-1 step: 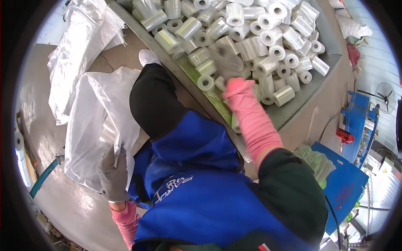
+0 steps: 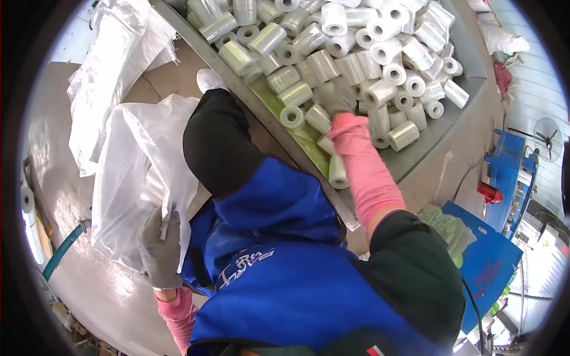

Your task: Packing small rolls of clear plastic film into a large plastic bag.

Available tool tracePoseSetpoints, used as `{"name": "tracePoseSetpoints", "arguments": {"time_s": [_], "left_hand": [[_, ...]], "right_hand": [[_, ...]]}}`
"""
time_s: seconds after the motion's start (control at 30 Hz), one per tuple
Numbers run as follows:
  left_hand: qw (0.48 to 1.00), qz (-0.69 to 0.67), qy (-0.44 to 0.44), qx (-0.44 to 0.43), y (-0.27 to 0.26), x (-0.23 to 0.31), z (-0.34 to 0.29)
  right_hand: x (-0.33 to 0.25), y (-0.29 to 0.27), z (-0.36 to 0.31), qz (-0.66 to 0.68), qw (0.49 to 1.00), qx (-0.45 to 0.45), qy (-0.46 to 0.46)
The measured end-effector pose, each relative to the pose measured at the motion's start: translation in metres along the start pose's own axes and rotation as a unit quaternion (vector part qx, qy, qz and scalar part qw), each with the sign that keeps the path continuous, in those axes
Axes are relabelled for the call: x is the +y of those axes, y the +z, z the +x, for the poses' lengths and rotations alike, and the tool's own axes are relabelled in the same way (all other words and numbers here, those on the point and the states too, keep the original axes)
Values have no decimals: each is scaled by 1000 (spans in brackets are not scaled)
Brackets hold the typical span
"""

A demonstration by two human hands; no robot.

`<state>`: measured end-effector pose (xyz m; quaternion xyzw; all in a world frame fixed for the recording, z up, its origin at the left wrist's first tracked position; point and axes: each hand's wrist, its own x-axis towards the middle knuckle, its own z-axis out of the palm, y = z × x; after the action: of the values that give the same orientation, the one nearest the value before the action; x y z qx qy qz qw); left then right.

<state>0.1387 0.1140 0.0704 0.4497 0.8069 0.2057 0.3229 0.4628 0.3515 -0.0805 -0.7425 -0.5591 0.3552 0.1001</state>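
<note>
My left hand (image 2: 159, 252), in a grey glove, grips the rim of a clear plastic bag (image 2: 127, 178). A few pale film rolls (image 2: 155, 185) show through the bag's wall. Over the metal bin (image 2: 409, 163), my right hand (image 2: 335, 98), also gloved in grey, reaches in among the heaped rolls of clear film (image 2: 380, 95). Motion smears its fingers, so whether they hold a roll cannot be made out. Beside that hand, toward me, lie a tilted roll (image 2: 318, 118) and a roll standing on end (image 2: 291, 117).
A stack of clear plastic bags (image 2: 113, 77) lies at the far left. The bin's near edge (image 2: 237, 89) runs beside my leg. To the right are a blue panel (image 2: 484, 261), a crumpled translucent bag (image 2: 448, 231) and a fan (image 2: 546, 139).
My right hand has shifted slightly right and toward me, uncovering rolls it hid. A roll near the bin's close edge shows more fully. My left hand and the bag have stayed in place.
</note>
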Motion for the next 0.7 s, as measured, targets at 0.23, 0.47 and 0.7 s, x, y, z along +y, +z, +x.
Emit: {"name": "tracePoseSetpoints", "arguments": {"time_s": [0.23,0.47,0.7], "left_hand": [[990,28,36,-132,-18,3,-15],[917,376,22,-132,-26,1,-51],[969,210,121,-49,-38,-78,-90]], "right_hand": [[206,30,17,-292,947,-51,125],[139,-52,-9,100,962,-149,206],[29,-71,-71,602,673,-405,-145]]}}
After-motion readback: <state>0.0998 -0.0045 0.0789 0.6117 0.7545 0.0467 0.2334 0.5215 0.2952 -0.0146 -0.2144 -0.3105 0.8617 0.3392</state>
